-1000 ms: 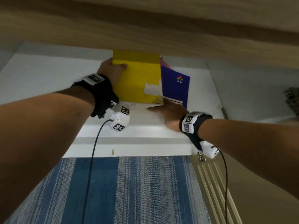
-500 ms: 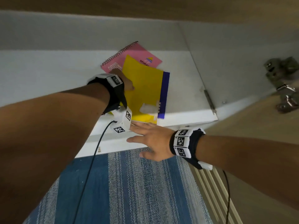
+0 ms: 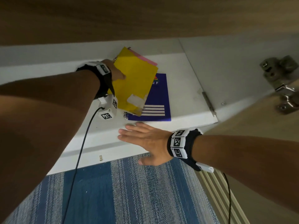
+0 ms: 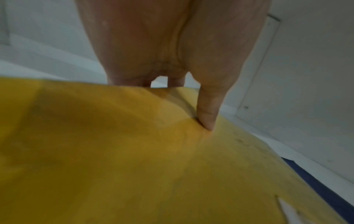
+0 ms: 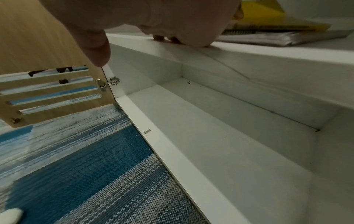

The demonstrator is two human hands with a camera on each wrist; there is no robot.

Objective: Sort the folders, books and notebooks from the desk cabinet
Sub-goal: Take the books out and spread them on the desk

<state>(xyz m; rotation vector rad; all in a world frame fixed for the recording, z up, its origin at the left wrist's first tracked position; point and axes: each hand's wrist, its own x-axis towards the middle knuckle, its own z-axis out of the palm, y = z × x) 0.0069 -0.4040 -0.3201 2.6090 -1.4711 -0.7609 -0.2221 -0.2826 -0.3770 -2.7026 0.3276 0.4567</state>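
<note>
My left hand (image 3: pixel 117 72) grips a yellow folder (image 3: pixel 134 81) at its left edge. The thumb (image 4: pixel 207 115) presses on the yellow cover (image 4: pixel 134 151) and the fingers go under it, out of sight. The folder is tilted up off the white shelf (image 3: pixel 182 88). A pink spiral notebook (image 3: pixel 145 59) shows just behind it; whether the hand holds that too I cannot tell. A blue notebook (image 3: pixel 155 101) lies flat on the shelf, partly under the folder. My right hand (image 3: pixel 137 135) rests flat, fingers straight, on the shelf's front edge (image 5: pixel 249 50).
A wooden desktop (image 3: pixel 145 18) overhangs the cabinet. The open wooden door (image 3: pixel 258 126) with a metal hinge (image 3: pixel 281 84) stands at the right; its slatted lower part (image 5: pixel 47 94) is near my right hand. A white lower compartment (image 5: pixel 239 144) lies below. Blue striped carpet (image 3: pixel 129 191) covers the floor.
The yellow folder has been lifted and swung left, uncovering the blue notebook's cover. My right hand rose from below the shelf to rest on its front edge.
</note>
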